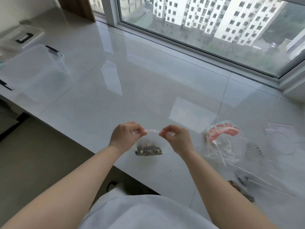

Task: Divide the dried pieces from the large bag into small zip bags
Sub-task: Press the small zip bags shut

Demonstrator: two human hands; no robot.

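zip bag (149, 144) between both hands

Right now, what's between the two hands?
Head view: only the red zip strip of the small zip bag, pinched between left hand and right hand.

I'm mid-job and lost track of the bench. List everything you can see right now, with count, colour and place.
small zip bag: one, clear with red zip strip, dark and tan dried pieces inside, held above the counter's near edge
large bag: one, clear with red-orange print, on the counter to the right
empty zip bags: count unclear, clear, far right
loose dried pieces: a few, brown, near right edge
storage boxes: at least two, clear with black latches, far left
counter: one, glossy white
left hand: pinches the strip's left end
right hand: pinches its right end
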